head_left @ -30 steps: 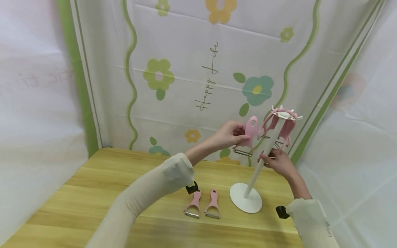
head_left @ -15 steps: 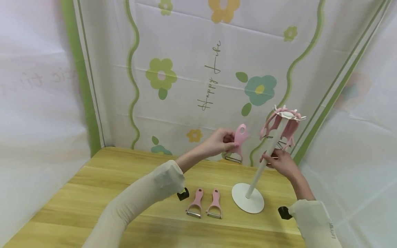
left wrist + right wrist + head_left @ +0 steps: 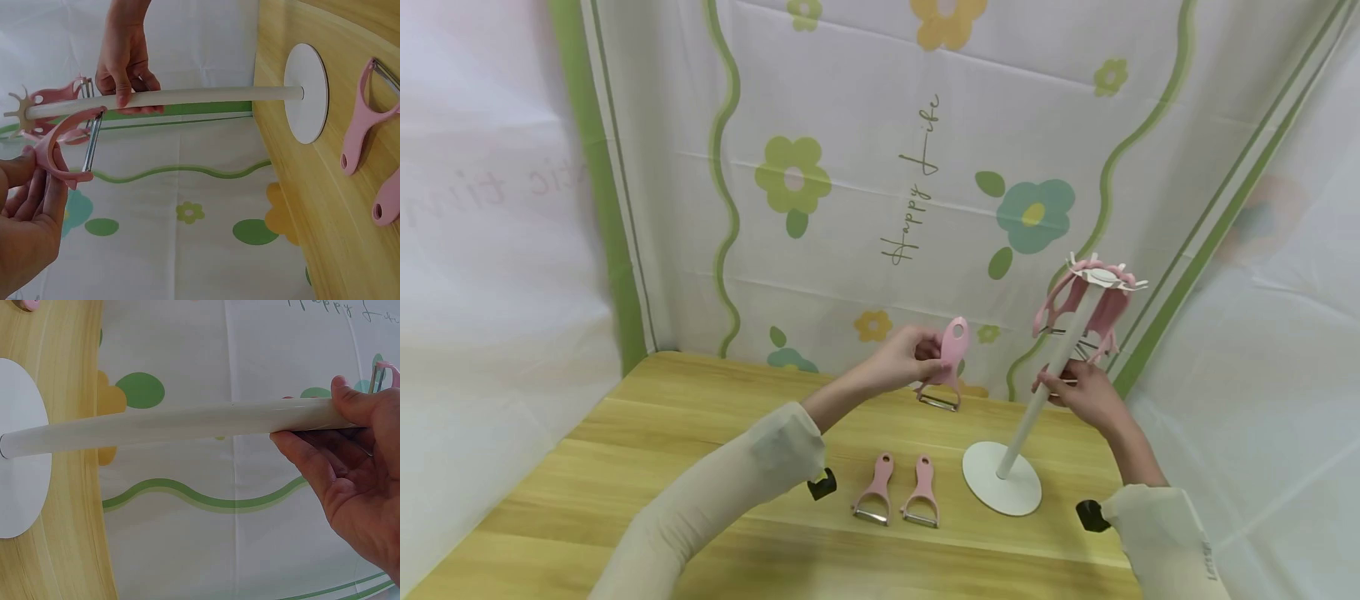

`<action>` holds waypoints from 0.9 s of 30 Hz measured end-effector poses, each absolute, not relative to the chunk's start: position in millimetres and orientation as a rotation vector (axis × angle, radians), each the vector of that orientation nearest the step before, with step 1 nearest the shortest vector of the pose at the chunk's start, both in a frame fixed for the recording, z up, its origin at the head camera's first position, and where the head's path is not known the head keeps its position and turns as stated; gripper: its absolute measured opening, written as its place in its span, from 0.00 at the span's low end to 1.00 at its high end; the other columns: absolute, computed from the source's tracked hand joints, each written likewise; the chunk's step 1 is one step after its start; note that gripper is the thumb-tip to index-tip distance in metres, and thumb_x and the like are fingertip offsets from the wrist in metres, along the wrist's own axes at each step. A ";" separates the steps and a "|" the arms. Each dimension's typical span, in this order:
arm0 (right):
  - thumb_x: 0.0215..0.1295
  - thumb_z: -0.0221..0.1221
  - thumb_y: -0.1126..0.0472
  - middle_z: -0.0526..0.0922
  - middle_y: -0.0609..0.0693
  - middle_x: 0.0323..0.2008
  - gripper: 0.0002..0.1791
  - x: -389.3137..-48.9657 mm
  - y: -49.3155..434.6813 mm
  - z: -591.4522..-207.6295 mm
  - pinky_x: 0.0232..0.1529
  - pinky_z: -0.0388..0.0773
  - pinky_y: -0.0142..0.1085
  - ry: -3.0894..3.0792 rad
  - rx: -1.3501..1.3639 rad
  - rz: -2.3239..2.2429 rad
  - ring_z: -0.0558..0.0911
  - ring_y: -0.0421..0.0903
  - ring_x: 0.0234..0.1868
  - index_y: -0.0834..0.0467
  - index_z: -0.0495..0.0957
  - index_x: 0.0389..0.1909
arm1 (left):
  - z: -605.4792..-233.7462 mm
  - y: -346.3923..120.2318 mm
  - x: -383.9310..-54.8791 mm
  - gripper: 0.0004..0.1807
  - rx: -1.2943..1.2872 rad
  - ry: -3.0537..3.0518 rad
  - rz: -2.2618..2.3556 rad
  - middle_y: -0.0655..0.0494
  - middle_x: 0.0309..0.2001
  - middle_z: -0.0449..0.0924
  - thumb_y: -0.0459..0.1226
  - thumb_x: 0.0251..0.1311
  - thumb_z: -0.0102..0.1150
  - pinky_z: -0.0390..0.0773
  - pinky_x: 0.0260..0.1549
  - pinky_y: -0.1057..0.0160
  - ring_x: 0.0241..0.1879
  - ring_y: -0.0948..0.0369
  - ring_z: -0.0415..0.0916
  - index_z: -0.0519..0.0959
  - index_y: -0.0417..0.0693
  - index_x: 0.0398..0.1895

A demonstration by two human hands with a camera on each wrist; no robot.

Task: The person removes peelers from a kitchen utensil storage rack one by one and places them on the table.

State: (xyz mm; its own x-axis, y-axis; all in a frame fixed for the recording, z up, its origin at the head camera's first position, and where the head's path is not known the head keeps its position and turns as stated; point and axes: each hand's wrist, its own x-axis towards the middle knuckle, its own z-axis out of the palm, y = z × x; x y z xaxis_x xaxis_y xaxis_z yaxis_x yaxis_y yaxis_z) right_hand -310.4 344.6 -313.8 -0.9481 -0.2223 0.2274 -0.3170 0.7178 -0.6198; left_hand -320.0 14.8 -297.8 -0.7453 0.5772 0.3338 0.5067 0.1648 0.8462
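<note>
My left hand [image 3: 904, 358] pinches a pink peeler [image 3: 953, 350] by its handle, the handle's holed end up and the metal blade down. It is held in the air to the left of a white stand [image 3: 1022, 425]. My right hand [image 3: 1086, 396] grips the stand's pole between thumb and fingers, just below several pink peelers [image 3: 1105, 317] that hang from the hooked top. In the left wrist view the held peeler [image 3: 53, 147] overlaps the pole's upper end. Two more pink peelers, a left one [image 3: 877, 487] and a right one [image 3: 922, 492], lie on the table, blades toward me.
The stand's round white base [image 3: 973, 483] rests on the wooden table [image 3: 700, 433], right of the lying peelers. Behind the table's far edge hangs a white flowered curtain [image 3: 850, 200]. More white cloth [image 3: 1285, 400] closes off the right side.
My left hand has moved left and down with the peeler, away from the stand. My right hand keeps its grip on the pole.
</note>
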 end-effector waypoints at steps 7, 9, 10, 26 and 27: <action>0.77 0.52 0.57 0.85 0.67 0.45 0.18 -310.2 344.9 -314.2 0.43 0.87 0.40 -2.772 0.453 1.048 0.84 0.63 0.51 0.70 0.78 0.50 | -312.2 3.6 -319.0 0.06 1.049 2.347 1.659 0.42 0.36 0.83 0.27 0.66 0.58 0.82 0.32 0.69 0.31 0.64 0.80 0.79 0.32 0.43; 0.77 0.52 0.57 0.85 0.67 0.45 0.18 -310.0 344.7 -314.0 0.43 0.87 0.40 -2.771 0.450 1.045 0.84 0.63 0.51 0.70 0.78 0.50 | -316.8 0.1 -318.4 0.06 1.019 2.341 1.664 0.43 0.36 0.83 0.27 0.66 0.58 0.82 0.33 0.69 0.32 0.64 0.79 0.79 0.32 0.44; 0.77 0.52 0.57 0.85 0.67 0.45 0.18 -309.9 344.5 -313.9 0.43 0.87 0.40 -2.771 0.449 1.046 0.84 0.63 0.51 0.70 0.78 0.50 | -318.9 -1.7 -317.9 0.07 1.003 2.339 1.666 0.43 0.37 0.83 0.27 0.66 0.58 0.83 0.33 0.69 0.32 0.64 0.79 0.79 0.32 0.44; 0.77 0.51 0.57 0.85 0.66 0.45 0.19 -311.8 346.5 -314.9 0.44 0.87 0.39 -2.785 0.424 1.036 0.83 0.63 0.51 0.70 0.78 0.50 | -350.0 -25.2 -310.8 0.07 0.852 2.321 1.689 0.46 0.34 0.82 0.26 0.65 0.59 0.84 0.33 0.67 0.30 0.63 0.79 0.80 0.31 0.44; 0.77 0.51 0.56 0.85 0.66 0.45 0.19 -312.1 346.6 -315.3 0.44 0.87 0.39 -2.786 0.424 1.038 0.83 0.63 0.51 0.70 0.78 0.49 | -352.4 -26.7 -310.4 0.07 0.845 2.326 1.687 0.46 0.34 0.82 0.26 0.65 0.59 0.84 0.33 0.67 0.30 0.63 0.79 0.80 0.31 0.44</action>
